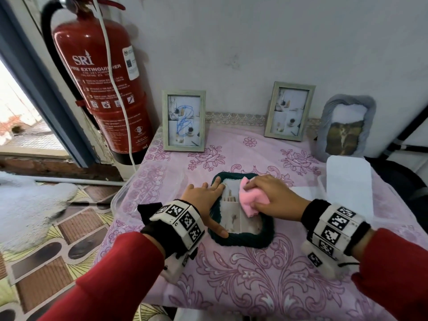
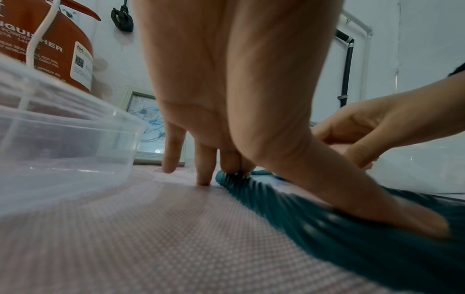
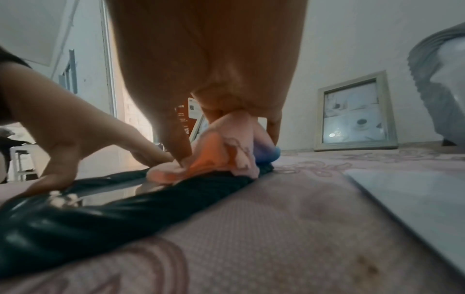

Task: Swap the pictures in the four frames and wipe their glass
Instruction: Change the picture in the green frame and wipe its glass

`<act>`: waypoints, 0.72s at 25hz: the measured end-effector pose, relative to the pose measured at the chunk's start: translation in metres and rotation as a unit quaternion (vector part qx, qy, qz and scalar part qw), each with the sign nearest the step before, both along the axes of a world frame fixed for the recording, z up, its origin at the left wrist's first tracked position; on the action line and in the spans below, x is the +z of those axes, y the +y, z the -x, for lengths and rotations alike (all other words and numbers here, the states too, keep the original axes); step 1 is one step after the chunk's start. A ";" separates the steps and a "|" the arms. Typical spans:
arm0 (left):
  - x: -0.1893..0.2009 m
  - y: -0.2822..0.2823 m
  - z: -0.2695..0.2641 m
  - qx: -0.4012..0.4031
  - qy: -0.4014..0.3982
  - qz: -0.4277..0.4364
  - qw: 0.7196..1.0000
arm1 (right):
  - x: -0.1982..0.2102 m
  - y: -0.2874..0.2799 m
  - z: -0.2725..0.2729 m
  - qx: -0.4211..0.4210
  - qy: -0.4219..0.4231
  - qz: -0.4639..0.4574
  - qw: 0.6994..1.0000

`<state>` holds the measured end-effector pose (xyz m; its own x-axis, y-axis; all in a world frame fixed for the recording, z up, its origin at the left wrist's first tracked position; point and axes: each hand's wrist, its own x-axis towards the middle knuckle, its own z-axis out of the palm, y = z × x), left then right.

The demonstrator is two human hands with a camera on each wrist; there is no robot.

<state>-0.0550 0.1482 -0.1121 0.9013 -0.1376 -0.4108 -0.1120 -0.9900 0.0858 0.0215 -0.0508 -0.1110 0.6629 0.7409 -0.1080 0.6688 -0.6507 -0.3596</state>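
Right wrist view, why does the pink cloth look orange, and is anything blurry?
Right wrist view: bright doorway behind backlights the right hand, so the pink cloth glows orange; dark green frame nearest the lens is smeared. Head view: cloth plainly pink, edges bent by the wide lens.

You get soft, even light in the head view, and bright daylight glows white at the window (image 1: 14, 107) on the left. The edges bend and stretch. Both wrist views look dimmer and blurry up close. The right wrist view is darkest, with the right hand (image 3: 208, 65) in shadow against the light
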 end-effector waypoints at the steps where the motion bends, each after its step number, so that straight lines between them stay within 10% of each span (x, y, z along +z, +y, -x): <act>1: 0.000 0.000 0.000 0.001 0.002 0.001 1.000 | 0.002 -0.001 0.001 -0.015 0.026 -0.023 0.999; 6: 0.000 0.000 0.001 0.009 0.005 0.006 1.000 | 0.014 -0.001 0.005 -0.108 0.159 -0.152 0.969; 11: 0.009 -0.005 0.000 0.033 0.002 0.054 0.998 | 0.012 -0.012 0.007 -0.189 0.017 -0.198 0.962; 18: -0.001 -0.039 -0.007 0.160 -0.190 0.212 0.945 | 0.002 -0.015 0.007 -0.286 0.124 -0.244 0.918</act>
<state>-0.0479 0.1088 -0.1134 0.9960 0.0872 -0.0191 0.0852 -0.8642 0.4959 0.0149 -0.0660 -0.1087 0.9582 0.2804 -0.0563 0.1260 -0.5908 -0.7969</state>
